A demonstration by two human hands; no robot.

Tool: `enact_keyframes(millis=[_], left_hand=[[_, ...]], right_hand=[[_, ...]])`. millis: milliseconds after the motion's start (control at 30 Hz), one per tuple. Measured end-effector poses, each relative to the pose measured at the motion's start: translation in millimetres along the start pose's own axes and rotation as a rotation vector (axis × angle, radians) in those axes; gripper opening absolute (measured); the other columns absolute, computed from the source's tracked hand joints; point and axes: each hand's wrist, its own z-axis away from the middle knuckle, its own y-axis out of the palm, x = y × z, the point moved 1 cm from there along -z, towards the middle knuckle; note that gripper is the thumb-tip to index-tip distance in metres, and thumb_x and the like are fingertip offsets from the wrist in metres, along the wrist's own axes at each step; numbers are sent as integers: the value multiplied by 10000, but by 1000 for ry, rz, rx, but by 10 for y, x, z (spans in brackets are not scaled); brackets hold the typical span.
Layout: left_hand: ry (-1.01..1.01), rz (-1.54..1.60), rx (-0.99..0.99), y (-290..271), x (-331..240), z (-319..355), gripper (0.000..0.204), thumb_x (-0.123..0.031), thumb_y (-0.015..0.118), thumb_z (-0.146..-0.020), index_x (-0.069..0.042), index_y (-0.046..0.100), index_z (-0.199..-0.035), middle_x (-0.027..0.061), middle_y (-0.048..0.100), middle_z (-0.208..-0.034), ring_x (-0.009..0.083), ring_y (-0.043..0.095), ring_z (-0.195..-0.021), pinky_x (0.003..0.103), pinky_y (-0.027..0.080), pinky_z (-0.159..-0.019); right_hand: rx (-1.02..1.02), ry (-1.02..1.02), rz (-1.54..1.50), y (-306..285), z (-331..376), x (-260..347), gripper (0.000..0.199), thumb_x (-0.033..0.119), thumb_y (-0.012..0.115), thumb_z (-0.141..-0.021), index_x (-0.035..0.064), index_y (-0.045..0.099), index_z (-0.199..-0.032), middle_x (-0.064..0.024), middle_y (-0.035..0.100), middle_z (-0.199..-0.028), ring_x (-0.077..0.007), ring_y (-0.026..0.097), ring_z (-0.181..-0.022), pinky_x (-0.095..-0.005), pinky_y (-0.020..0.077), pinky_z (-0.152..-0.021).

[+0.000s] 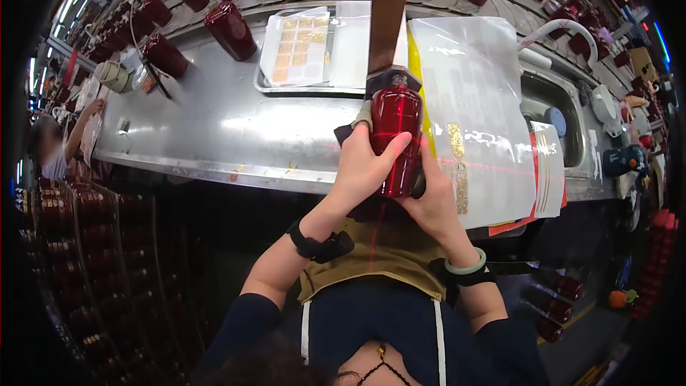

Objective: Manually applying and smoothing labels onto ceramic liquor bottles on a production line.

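Note:
A glossy dark red bottle [395,136] lies lengthwise at the front of a steel workbench [214,125], its neck pointing away from me under a brown vertical post [389,11]. My left hand [361,168] wraps its left side, thumb across the glass. My right hand [432,200] cups the bottle's base and right side from below. A thin red laser line runs along the bottle. A dark cloth shows under my left fingers.
A metal tray [304,87] holds sheets of gold labels. Clear plastic sheets [471,100] lie to the right, beside a sink [554,111]. Several red bottles [230,28] stand along the conveyor behind. Crates of bottles [78,243] sit lower left. Another person's arm [78,129] is at far left.

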Motion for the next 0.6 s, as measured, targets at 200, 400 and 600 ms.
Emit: enact_keyframes(millis=[200, 400, 600], left_hand=[[-22, 219, 96, -68, 150, -3, 645, -304, 776, -916, 92, 500, -1344, 237, 669, -1202, 261, 692, -1061, 373, 542, -905], [75, 14, 1, 165, 96, -43, 712, -239, 797, -878, 77, 425, -1396, 258, 628, -1227, 364, 669, -1076, 425, 522, -934], [129, 71, -44, 223, -121, -46, 513, -128, 765, -898, 53, 528, -1315, 157, 716, -1066, 233, 715, -944, 367, 560, -838]], right_hand=[[10, -13, 59, 30, 9, 9, 1107, 142, 890, -728, -53, 231, -1596, -280, 655, -1216, -428, 685, -1056, -457, 562, -865], [0, 36, 53, 80, 19, -27, 1113, 130, 883, -720, -52, 224, -1599, -283, 650, -1200, -431, 681, -1036, -466, 562, -847], [174, 33, -53, -222, -62, -17, 1189, 207, 908, -714, 4, 174, -1627, -259, 608, -1310, -436, 601, -1183, -473, 513, -963]])
